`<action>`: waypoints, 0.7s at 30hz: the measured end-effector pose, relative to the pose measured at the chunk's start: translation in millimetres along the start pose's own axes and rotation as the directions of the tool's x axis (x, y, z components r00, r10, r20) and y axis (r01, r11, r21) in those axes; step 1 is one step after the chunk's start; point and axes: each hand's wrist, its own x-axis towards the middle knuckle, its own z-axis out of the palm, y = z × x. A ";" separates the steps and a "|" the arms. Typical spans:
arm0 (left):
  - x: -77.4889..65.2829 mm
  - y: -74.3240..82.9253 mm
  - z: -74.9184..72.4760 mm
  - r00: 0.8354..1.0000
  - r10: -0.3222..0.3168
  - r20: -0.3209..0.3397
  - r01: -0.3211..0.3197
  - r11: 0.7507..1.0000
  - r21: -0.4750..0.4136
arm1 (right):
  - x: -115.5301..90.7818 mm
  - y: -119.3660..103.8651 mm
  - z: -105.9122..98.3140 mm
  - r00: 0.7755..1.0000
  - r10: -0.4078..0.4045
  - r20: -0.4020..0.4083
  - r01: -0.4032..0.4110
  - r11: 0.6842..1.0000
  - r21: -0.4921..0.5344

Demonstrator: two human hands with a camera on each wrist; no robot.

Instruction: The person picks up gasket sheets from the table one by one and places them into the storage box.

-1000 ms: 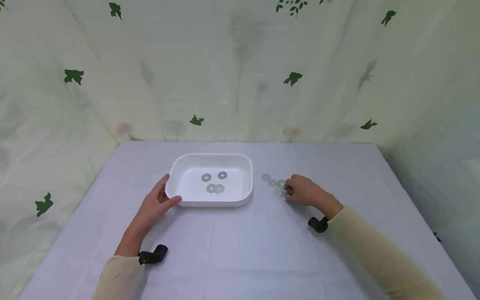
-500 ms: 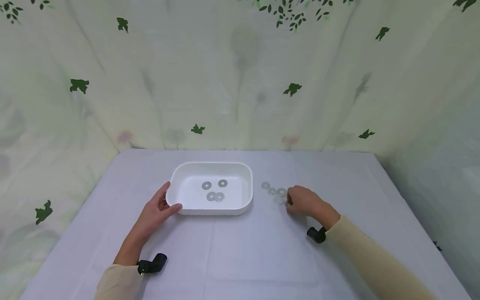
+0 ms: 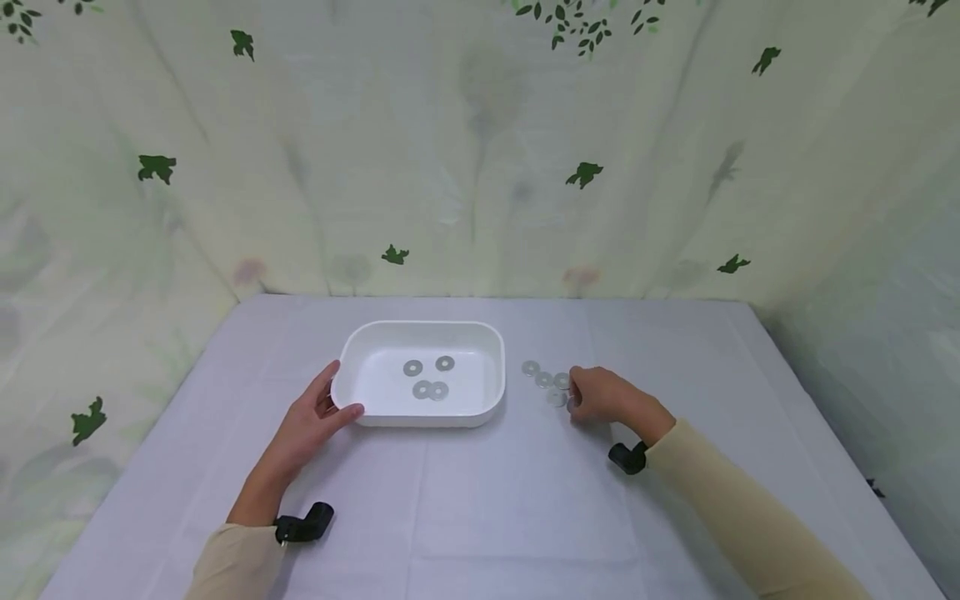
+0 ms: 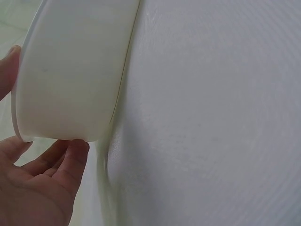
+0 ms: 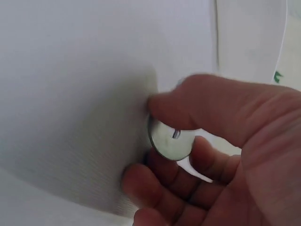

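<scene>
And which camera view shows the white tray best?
The head view: the white tray shows its inside and nearly its whole rim. Left wrist shows only its outside; right wrist, only a piece at top right.

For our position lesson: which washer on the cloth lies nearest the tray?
The leftmost washer on the cloth; the others there lie farther from the tray, towards the right hand.

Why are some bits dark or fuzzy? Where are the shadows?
Head view: soft, even light, with faint shadows by the right hand on the white cloth; left wrist view: dimmer, a soft shadow beside the tray; right wrist view: a big dark shadow beside the hand, whose thumb looks a bit fuzzy near the ring.
</scene>
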 end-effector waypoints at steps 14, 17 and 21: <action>-3.1 -4.8 -6.3 1.000 0.010 -0.012 -0.010 1.000 0.000 | -2.4 15.5 10.3 0.972 -0.229 -0.046 0.232 0.967 0.101; -2.2 -4.5 -5.4 1.000 0.019 -0.012 -0.019 1.000 -0.016 | -2.0 20.1 3.6 0.963 -0.262 -0.071 0.268 0.957 0.110; -2.2 -5.2 -3.9 1.000 0.014 -0.018 -0.015 0.999 -0.042 | -2.1 16.1 -23.4 0.953 -0.265 -0.150 0.285 0.948 0.140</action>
